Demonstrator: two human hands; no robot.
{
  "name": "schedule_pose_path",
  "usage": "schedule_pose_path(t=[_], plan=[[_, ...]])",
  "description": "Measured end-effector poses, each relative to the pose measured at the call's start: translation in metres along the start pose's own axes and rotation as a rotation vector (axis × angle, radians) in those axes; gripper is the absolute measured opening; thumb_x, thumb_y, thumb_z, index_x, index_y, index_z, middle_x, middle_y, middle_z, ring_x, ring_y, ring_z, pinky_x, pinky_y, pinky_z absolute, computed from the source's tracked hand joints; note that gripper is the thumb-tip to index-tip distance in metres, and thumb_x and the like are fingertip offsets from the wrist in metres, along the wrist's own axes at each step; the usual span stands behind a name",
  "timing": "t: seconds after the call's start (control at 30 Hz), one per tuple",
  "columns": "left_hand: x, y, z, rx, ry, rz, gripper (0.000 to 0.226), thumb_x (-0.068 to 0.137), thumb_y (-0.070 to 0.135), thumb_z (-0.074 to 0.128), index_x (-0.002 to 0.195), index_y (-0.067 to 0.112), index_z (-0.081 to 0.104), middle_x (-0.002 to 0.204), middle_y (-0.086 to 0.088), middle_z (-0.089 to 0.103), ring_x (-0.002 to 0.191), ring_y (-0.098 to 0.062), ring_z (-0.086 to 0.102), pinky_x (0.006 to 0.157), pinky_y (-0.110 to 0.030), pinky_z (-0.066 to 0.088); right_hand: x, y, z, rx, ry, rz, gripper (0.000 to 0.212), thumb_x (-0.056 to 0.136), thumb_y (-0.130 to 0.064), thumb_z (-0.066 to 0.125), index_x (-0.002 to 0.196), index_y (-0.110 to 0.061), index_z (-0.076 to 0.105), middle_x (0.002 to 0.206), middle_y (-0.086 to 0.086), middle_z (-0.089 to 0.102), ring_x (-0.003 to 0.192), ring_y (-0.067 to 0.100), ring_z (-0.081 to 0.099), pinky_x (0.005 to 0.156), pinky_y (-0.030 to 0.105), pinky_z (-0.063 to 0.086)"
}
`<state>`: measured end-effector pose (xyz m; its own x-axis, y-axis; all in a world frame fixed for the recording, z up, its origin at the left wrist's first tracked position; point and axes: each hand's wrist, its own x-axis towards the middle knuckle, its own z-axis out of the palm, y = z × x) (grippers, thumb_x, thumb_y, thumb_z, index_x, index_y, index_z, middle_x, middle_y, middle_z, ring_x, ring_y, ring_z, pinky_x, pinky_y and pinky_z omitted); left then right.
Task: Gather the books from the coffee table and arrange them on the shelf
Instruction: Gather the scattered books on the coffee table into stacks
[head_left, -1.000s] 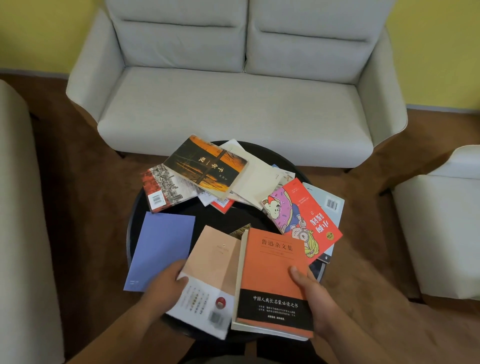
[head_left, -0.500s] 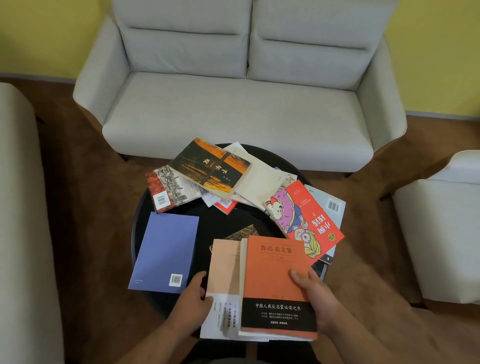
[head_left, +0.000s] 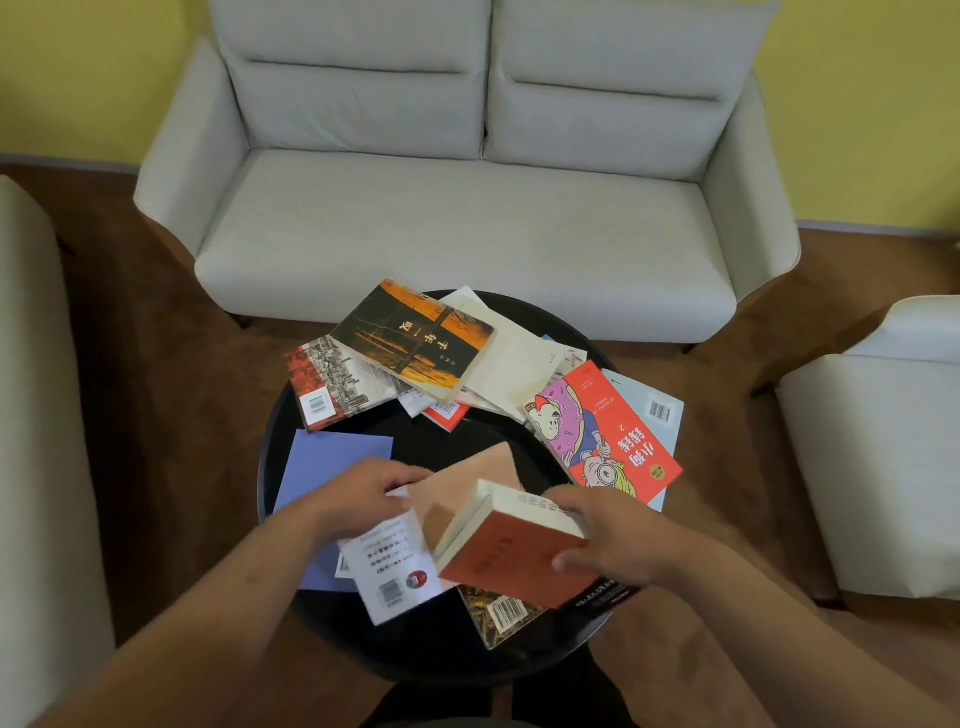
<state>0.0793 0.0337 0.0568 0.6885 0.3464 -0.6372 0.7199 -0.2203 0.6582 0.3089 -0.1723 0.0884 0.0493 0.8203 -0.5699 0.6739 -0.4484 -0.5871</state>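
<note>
While I look down over the near rim of the round black coffee table (head_left: 267, 467), my right hand (head_left: 613, 540) grips the thick orange-covered book (head_left: 498, 551) at that near side. The thumb is on the cover and the fingers are curled over the far edge, so the book stands tilted with its page block facing left. Just left of it, my left hand (head_left: 363, 493) rests on the peach-and-white paperback (head_left: 395, 571), fingertips bent onto its left edge in what looks like a pinch, though blur leaves that unsure. My next move turns on that paperback, I judge. It lies flat under the left hand's fingers, left of the orange book, its long axis running from the near rim toward the table's middle and leaning right, so the left hand is nearer. A flat lavender book (head_left: 322, 467) lies beneath it toward the left rim, and a dark patterned book with a barcode (head_left: 498, 616) shows under the orange one. Farther across the table lie a red cartoon-covered book (head_left: 618, 441) toward the right rim and a dark sunset-covered book (head_left: 415, 343) toward the far rim. Beyond the table stands a pale grey fabric sofa (head_left: 467, 218).
</note>
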Motion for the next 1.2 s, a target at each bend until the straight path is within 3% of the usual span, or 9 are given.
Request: schedule_pose_path(t=[0.2, 0.37, 0.5, 0.57, 0.63, 0.73, 0.8, 0.9, 1.2], plan=[[0.016, 0.049, -0.02, 0.232, -0.209, 0.141, 0.045, 0.089, 0.006, 0.059, 0.124, 0.032, 0.068, 0.114, 0.013, 0.068, 0.106, -0.007, 0.062, 0.091, -0.029, 0.048, 0.021, -0.028, 0.0, -0.296, -0.03, -0.125, 0.064, 0.086, -0.035, 0.075, 0.143, -0.046, 0.048, 0.163, -0.005, 0.016, 0.143, 0.022, 0.025, 0.115, 0.042, 0.037], [0.024, 0.068, -0.019, 0.295, -0.224, 0.145, 0.037, 0.089, 0.013, 0.066, 0.122, 0.029, 0.069, 0.117, 0.012, 0.069, 0.105, -0.007, 0.063, 0.095, -0.031, 0.051, 0.034, -0.038, -0.005, -0.428, 0.034, -0.146, 0.047, 0.084, -0.043, 0.075, 0.129, -0.036, 0.064, 0.123, -0.005, 0.057, 0.107, 0.018, 0.039, 0.086, 0.033, 0.033], [0.015, 0.054, -0.013, -0.099, 0.334, 0.15, 0.034, 0.093, 0.023, 0.064, 0.127, 0.027, 0.063, 0.119, 0.012, 0.062, 0.108, -0.005, 0.056, 0.095, -0.028, 0.045, 0.03, -0.032, -0.015, -0.332, 0.106, -0.08, 0.046, 0.085, -0.043, 0.076, 0.128, -0.03, 0.067, 0.118, -0.005, 0.062, 0.11, 0.017, 0.046, 0.084, 0.027, 0.029], [-0.003, 0.032, 0.002, -0.48, 0.804, 0.176, 0.014, 0.096, 0.021, 0.057, 0.099, 0.033, 0.064, 0.1, 0.009, 0.061, 0.092, -0.01, 0.056, 0.082, -0.029, 0.046, 0.026, -0.022, -0.016, -0.207, 0.16, 0.0, 0.043, 0.08, -0.042, 0.081, 0.12, -0.028, 0.071, 0.109, -0.004, 0.068, 0.103, 0.016, 0.054, 0.083, 0.029, 0.037], [-0.017, 0.01, 0.032, -0.708, 0.954, 0.059, 0.026, 0.097, 0.021, 0.052, 0.073, 0.032, 0.052, 0.075, 0.004, 0.049, 0.073, -0.017, 0.048, 0.063, -0.03, 0.039, 0.019, -0.008, -0.017, 0.037, 0.194, 0.114, 0.044, 0.071, -0.041, 0.085, 0.111, -0.025, 0.075, 0.099, -0.004, 0.075, 0.092, 0.018, 0.066, 0.083, 0.034, 0.052], [-0.018, -0.01, 0.085, -0.739, 0.423, -0.121, 0.008, 0.094, 0.036, 0.059, 0.09, 0.032, 0.065, 0.093, 0.007, 0.065, 0.097, -0.022, 0.063, 0.082, -0.037, 0.051, 0.007, 0.007, -0.009, 0.595, 0.161, 0.186, 0.046, 0.064, -0.033, 0.086, 0.107, -0.018, 0.076, 0.1, 0.003, 0.08, 0.093, 0.024, 0.077, 0.093, 0.047, 0.059], [-0.017, -0.002, 0.104, -0.853, 0.137, -0.106, 0.039, 0.08, 0.049, 0.073, 0.117, 0.042, 0.061, 0.116, 0.009, 0.07, 0.116, -0.019, 0.063, 0.101, -0.046, 0.05, 0.0, 0.011, 0.006, 0.87, 0.089, 0.22, 0.064, 0.061, -0.037, 0.093, 0.117, -0.012, 0.074, 0.113, 0.011, 0.078, 0.104, 0.034, 0.075, 0.1, 0.053, 0.055], [-0.014, 0.008, 0.108, -1.149, 0.151, -0.13, 0.083, 0.056, 0.052, 0.087, 0.128, 0.027, 0.052, 0.12, 0.0, 0.071, 0.112, -0.023, 0.067, 0.1, -0.052, 0.05, -0.007, 0.016, 0.031, 1.051, 0.11, 0.254, 0.085, 0.053, -0.048, 0.098, 0.125, -0.014, 0.068, 0.12, 0.013, 0.075, 0.11, 0.038, 0.072, 0.105, 0.059, 0.05], [-0.031, 0.031, 0.133, -1.05, 0.204, -0.124, 0.047, 0.087, 0.047, 0.062, 0.125, 0.025, 0.045, 0.119, -0.001, 0.062, 0.106, -0.019, 0.066, 0.083, -0.039, 0.059, -0.035, 0.025, 0.081, 1.459, 0.221, 0.248, 0.064, 0.082, -0.026, 0.071, 0.141, -0.015, 0.051, 0.131, 0.022, 0.067, 0.116, 0.046, 0.066, 0.084, 0.052, 0.06]])
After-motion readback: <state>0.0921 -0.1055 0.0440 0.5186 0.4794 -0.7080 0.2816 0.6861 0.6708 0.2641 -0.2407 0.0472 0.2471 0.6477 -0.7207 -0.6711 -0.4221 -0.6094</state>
